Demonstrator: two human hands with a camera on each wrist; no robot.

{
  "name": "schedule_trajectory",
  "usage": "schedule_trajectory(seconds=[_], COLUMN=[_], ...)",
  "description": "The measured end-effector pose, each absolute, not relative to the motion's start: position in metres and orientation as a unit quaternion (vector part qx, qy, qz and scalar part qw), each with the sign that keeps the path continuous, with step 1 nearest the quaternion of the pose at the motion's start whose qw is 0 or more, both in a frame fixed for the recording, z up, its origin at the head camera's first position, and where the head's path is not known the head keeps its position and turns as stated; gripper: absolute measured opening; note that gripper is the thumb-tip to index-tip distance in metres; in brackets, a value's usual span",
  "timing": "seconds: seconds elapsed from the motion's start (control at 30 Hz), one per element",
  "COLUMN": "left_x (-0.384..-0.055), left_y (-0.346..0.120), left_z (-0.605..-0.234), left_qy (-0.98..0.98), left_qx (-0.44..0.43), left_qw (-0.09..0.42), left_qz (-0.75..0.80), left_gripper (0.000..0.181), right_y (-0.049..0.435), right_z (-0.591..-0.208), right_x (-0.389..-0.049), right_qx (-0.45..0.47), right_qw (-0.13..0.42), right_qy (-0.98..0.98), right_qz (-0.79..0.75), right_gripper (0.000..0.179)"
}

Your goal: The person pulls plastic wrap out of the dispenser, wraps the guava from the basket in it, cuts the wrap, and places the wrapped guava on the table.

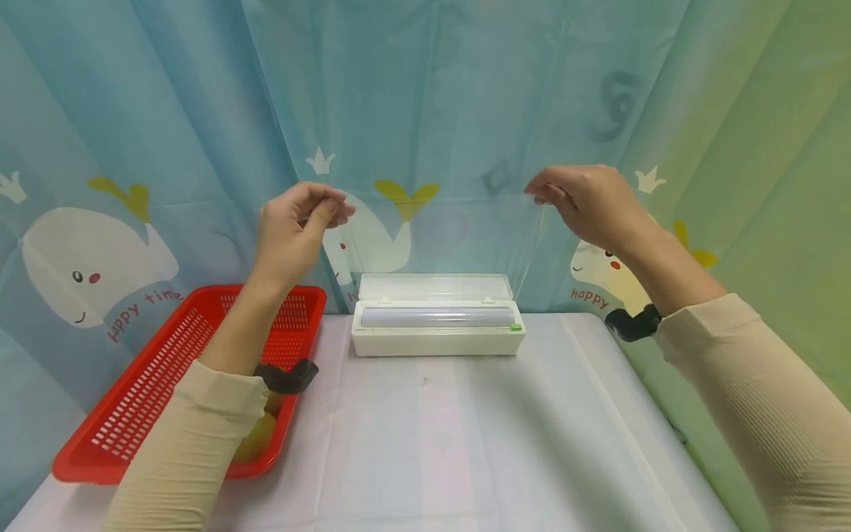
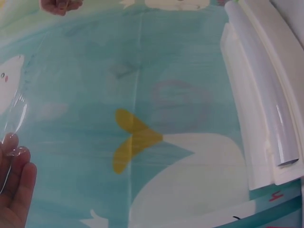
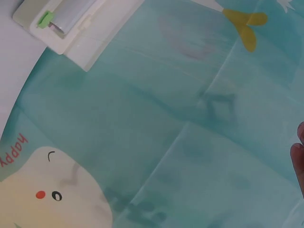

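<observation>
A thin clear sheet of cling film [image 1: 534, 240] stretches between both raised hands and runs down toward a white dispenser box [image 1: 439, 343]. My left hand [image 1: 292, 229] pinches one upper corner between thumb and fingers; the film glints beside the left fingers [image 2: 21, 176] in the left wrist view. At the other corner, my right hand [image 1: 592, 203] pinches the film with fingertips pointing inward. In the box, whose lid [image 1: 435, 287] stands raised at the back, lies the film roll [image 1: 432, 318]. A small green slider [image 1: 515, 326] sits at the box's right front end.
On the left of the white-covered table [image 1: 432, 443] stands a red perforated basket [image 1: 86, 471], partly hidden by my left forearm. Yellow-green round fruit [image 1: 255, 441] lies in its near right corner. A printed blue curtain [image 1: 425, 96] hangs right behind the box.
</observation>
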State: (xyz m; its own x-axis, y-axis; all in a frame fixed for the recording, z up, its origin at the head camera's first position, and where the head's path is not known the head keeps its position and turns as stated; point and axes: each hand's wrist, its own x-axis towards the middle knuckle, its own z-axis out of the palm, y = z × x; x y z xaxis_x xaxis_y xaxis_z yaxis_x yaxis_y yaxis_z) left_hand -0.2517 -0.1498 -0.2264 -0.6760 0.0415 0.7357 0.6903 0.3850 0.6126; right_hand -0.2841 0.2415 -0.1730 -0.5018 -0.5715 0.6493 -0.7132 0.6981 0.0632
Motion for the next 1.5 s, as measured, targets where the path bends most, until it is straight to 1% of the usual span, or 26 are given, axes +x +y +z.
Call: schedule_trajectory(seconds=[0.37, 0.57, 0.8, 1.03, 1.33, 1.5], left_x=[-0.249, -0.249, -0.25, -0.246, -0.233, -0.226], left_y=[-0.15, -0.154, -0.158, -0.163, -0.174, -0.177], left_z=[-0.224, -0.232, -0.245, -0.255, -0.263, -0.267], left_qy=[-0.767, -0.778, -0.782, -0.775, -0.769, -0.766], left_qx=[-0.236, -0.223, -0.215, -0.212, -0.201, -0.214], left_qw=[0.322, 0.308, 0.312, 0.313, 0.317, 0.324], left_qz=[-0.503, -0.501, -0.494, -0.506, -0.517, -0.511], left_gripper=[0.018, 0.018, 0.019, 0.019, 0.018, 0.017], right_y=[0.24, 0.237, 0.235, 0.23, 0.217, 0.214], right_z=[-0.172, -0.183, -0.198, -0.206, -0.218, -0.229], right_x=[-0.281, -0.283, -0.278, -0.257, -0.223, -0.204], right_qx=[0.37, 0.384, 0.407, 0.426, 0.478, 0.493], right_qw=[0.337, 0.346, 0.363, 0.362, 0.361, 0.351], right_qy=[-0.858, -0.847, -0.827, -0.815, -0.781, -0.773], right_qz=[0.117, 0.123, 0.137, 0.152, 0.175, 0.188], right_gripper=[0.011, 0.012, 0.016, 0.019, 0.023, 0.025])
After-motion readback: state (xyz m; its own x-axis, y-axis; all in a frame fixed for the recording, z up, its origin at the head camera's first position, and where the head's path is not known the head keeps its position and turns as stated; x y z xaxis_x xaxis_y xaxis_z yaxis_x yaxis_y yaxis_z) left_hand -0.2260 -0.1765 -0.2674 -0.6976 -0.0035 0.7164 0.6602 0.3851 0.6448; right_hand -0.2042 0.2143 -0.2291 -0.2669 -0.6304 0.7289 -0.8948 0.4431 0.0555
